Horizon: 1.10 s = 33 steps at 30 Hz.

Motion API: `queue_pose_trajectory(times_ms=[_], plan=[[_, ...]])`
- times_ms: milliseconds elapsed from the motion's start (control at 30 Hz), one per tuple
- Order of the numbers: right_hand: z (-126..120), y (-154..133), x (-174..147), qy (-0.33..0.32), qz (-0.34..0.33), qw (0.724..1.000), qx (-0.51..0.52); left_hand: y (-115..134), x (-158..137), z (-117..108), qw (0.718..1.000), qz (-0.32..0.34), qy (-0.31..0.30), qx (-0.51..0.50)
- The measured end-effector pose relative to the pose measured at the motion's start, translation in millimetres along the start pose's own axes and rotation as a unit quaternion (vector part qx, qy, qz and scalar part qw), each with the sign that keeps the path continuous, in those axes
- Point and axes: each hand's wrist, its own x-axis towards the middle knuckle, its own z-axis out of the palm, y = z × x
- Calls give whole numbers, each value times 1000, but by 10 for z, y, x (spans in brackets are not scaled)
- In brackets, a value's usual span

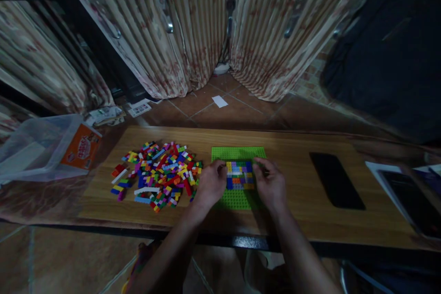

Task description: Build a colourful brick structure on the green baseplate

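A block built of multicoloured toy bricks (239, 175) lies on a green studded baseplate (237, 200), over its middle. At the block's left edge is my left hand (212, 181), its fingers curled and its fingertips against the side. My right hand (272, 183) is curled in the same way at the right edge, with thumb and forefinger close to the upper right corner. Between the hands, the top of the block shows rows of yellow, purple, blue, white and orange bricks. Whether the block is fixed to the plate or only resting there I cannot tell.
Left of the plate, a heap of loose toy bricks (165, 172) spreads over the wooden board (292, 220). A black flat slab (336, 180) lies to the right. A clear plastic bin (41, 147) with an orange label stands far left. Striped curtains (200, 46) hang behind.
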Motion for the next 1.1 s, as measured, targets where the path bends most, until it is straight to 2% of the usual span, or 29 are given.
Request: queue_pose_trajectory(times_ms=[233, 600, 733, 900, 1100], plan=[[76, -87, -24, -73, -16, 993, -88, 2, 29, 97, 999, 10, -10, 45], [67, -244, -28, -94, 56, 983, -145, 92, 64, 109, 993, 3, -3, 119], [65, -275, -22, -101, 56, 983, -145, 106, 86, 106, 991, -13, -6, 130], [52, -281, -30, -107, 46, 982, -147, 26, 124, 111, 993, 6, 1, 118], [69, -284, -42, -108, 45, 981, -156, -55, 179, 92, 997, 18, -26, 75]])
